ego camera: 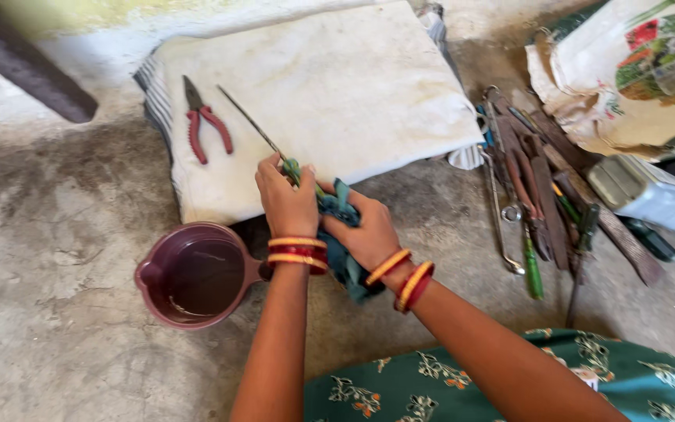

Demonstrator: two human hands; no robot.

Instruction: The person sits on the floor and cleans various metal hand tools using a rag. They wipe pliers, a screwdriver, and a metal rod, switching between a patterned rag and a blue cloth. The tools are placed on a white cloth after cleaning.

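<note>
The left hand [285,199] is closed around the green handle of a screwdriver [263,134], near the place where the handle meets the thin metal shaft. The shaft points away from the person, up and to the left, over a white cloth pad [353,86] that lies on the concrete floor [48,250]. The right hand [369,234] is closed on a crumpled teal rag [343,234], which it presses against the lower part of the handle, so the two hands are touching or almost touching.

I judge that the step in hand is wiping the screwdriver with the rag, and that the work is now at the handle end. A next move would call for a firm hold with the left hand while the rag slides along the shaft, with care for the tip.

Just beside the left wrist a maroon plastic mug [197,275] stands on the floor. Red-handled pliers [203,119] lie on the pad, to the left of the shaft. Further to the right, well apart, a heap of old tools [541,187] lies on the floor, and behind it a printed sack [626,70].

The greater part of the handle is hidden under the fingers and the rag. I cannot tell if the mug holds liquid or is only dark inside. The tools in the heap overlap, so some are hard to make out, and the sack is cut off by the edge.
</note>
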